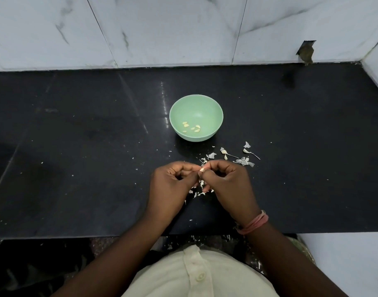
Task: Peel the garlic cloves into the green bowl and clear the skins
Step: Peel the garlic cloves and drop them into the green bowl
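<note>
Head view: peeled cloves (pixel 191 127) lie in our green bowl (pixel 213 103), while skins (pixel 243 161) litter the counter (pixel 76 146) uncleared; we judge peeling partway done. Left hand (pixel 173 183) and right hand (pixel 228 185), fingers curled, pinch one garlic clove (pixel 201 169) between them, near the bowl

One green bowl (pixel 196 108) on the counter, about six peeled cloves (pixel 191 127) inside it (they sit bunched, so the count is rough). Two hands (pixel 175 181) up, one garlic clove (pixel 201 169) between them. Loose skins (pixel 245 161): too many to count.
</note>
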Demonstrator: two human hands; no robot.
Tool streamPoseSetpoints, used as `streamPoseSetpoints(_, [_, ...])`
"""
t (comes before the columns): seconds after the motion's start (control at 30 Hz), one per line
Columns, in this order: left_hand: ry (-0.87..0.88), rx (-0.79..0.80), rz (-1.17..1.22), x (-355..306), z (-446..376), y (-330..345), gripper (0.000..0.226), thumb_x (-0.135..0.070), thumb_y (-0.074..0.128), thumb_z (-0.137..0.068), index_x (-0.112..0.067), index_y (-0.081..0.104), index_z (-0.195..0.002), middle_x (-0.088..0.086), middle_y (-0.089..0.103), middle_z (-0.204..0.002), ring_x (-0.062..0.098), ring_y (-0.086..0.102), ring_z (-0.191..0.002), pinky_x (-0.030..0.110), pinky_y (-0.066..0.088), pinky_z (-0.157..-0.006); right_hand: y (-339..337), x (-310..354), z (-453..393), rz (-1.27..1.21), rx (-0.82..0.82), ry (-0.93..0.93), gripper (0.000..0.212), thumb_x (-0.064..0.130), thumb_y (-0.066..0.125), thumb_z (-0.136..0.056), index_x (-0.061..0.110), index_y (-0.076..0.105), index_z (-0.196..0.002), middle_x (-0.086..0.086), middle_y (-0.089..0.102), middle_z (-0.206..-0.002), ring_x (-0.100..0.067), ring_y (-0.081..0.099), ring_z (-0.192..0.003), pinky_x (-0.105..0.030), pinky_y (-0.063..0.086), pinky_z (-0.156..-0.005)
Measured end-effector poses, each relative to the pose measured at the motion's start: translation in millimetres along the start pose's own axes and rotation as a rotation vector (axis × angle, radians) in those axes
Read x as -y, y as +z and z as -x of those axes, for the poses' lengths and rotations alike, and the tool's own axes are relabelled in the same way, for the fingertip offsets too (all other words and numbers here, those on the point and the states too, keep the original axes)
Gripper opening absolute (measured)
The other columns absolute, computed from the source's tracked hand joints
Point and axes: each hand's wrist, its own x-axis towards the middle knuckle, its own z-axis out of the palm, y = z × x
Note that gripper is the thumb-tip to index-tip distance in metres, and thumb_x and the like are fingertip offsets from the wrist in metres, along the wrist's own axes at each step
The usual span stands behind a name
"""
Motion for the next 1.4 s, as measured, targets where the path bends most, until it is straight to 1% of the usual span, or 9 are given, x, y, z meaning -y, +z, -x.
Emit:
streamPoseSetpoints(0.23, [-0.034,0.117,0.023,-1.0,-5.6,-6.9,0.007,-0.008,0.078,-0.085,-0.012,0.080,-0.090,0.009,0.077,-0.077,0.020,0.073,-0.073,0.028,0.059,-0.072,0.4,-5.8,-2.0,-0.067,0.028,0.046,0.010,-0.004,0.065,-0.083,-0.002,0.072,-0.076,-0.014,0.065,-0.060,-0.018,0.062,-0.052,-0.039,0.053,-0.060])
streamPoseSetpoints(0.43, [-0.159,0.160,0.274,4.1,-8.4,-1.8,0.015,0.002,0.074,-0.085,0.001,0.073,-0.100,0.019,0.075,-0.087,0.023,0.072,-0.079,0.025,0.060,-0.073,-2.4,-9.5,-4.0,-0.124,0.015,0.131,0.009,-0.001,0.064,-0.086,0.003,0.071,-0.082,-0.004,0.060,-0.057,-0.017,0.050,-0.047,-0.035,0.044,-0.056])
streamPoseSetpoints(0.57, [-0.190,0.129,0.388,5.9,-6.5,3.9,0.017,0.005,0.071,-0.085,-0.003,0.074,-0.100,0.018,0.076,-0.095,0.021,0.073,-0.085,0.024,0.059,-0.075,-1.8,-13.9,-4.3,-0.162,0.017,0.164,0.010,0.000,0.062,-0.088,0.004,0.070,-0.084,-0.015,0.058,-0.069,-0.024,0.045,-0.057,-0.030,0.039,-0.048])
streamPoseSetpoints(0.73, [-0.238,0.113,0.502,6.3,-3.6,8.0,0.024,-0.006,0.075,-0.078,0.001,0.074,-0.102,0.020,0.075,-0.102,0.026,0.073,-0.095,0.026,0.059,-0.082,-1.9,-15.2,-4.8,-0.170,0.017,0.163,0.006,0.000,0.062,-0.089,0.000,0.068,-0.089,-0.016,0.055,-0.070,-0.027,0.043,-0.060,-0.030,0.037,-0.046])
streamPoseSetpoints(0.83, [-0.267,0.080,0.542,6.9,-5.0,9.6,0.015,0.001,0.070,-0.086,0.002,0.073,-0.101,0.021,0.075,-0.100,0.024,0.073,-0.092,0.026,0.059,-0.080,-0.3,-15.2,-4.7,-0.159,0.020,0.159,0.007,0.002,0.061,-0.089,0.000,0.068,-0.091,-0.016,0.056,-0.072,-0.029,0.044,-0.061,-0.032,0.036,-0.047])
streamPoseSetpoints(1.03, [-0.349,0.015,0.772,4.9,-6.0,6.5,0.020,0.009,0.061,-0.090,0.007,0.068,-0.109,0.025,0.074,-0.105,0.026,0.074,-0.096,0.025,0.060,-0.082,-2.0,-17.5,-3.8,-0.168,-0.092,0.194,0.008,0.003,0.060,-0.091,0.003,0.067,-0.089,0.001,0.055,-0.054,-0.015,0.047,-0.044,-0.036,0.042,-0.053])
streamPoseSetpoints(1.13, [-0.364,0.015,0.810,6.2,-6.2,3.7,0.023,0.011,0.058,-0.091,0.007,0.067,-0.111,0.026,0.073,-0.108,0.028,0.073,-0.101,0.027,0.060,-0.086,-5.1,-17.7,-1.5,-0.090,-0.096,0.143,0.007,0.001,0.062,-0.090,0.004,0.068,-0.089,-0.005,0.066,-0.069,-0.016,0.063,-0.054,-0.045,0.054,-0.066])
streamPoseSetpoints(1.27, [-0.377,0.000,0.779,7.2,-4.3,5.9,0.021,0.010,0.058,-0.092,0.006,0.068,-0.110,0.024,0.074,-0.105,0.026,0.074,-0.097,0.028,0.059,-0.088,-1.8,-16.2,0.5,0.006,-0.113,0.053,0.021,-0.007,0.050,-0.091,0.004,0.068,-0.087,-0.009,0.070,-0.076,-0.017,0.065,-0.061,-0.038,0.059,-0.063])
streamPoseSetpoints(1.4, [-0.381,-0.009,0.756,9.6,-5.2,6.2,0.019,0.006,0.061,-0.091,0.002,0.070,-0.108,0.022,0.074,-0.108,0.023,0.073,-0.095,0.026,0.059,-0.087,-1.8,-19.0,2.6,0.194,-0.153,-0.036,0.018,0.024,0.068,-0.093,0.015,0.064,-0.078,-0.006,0.069,-0.066,-0.023,0.069,-0.059,-0.033,0.056,-0.061])
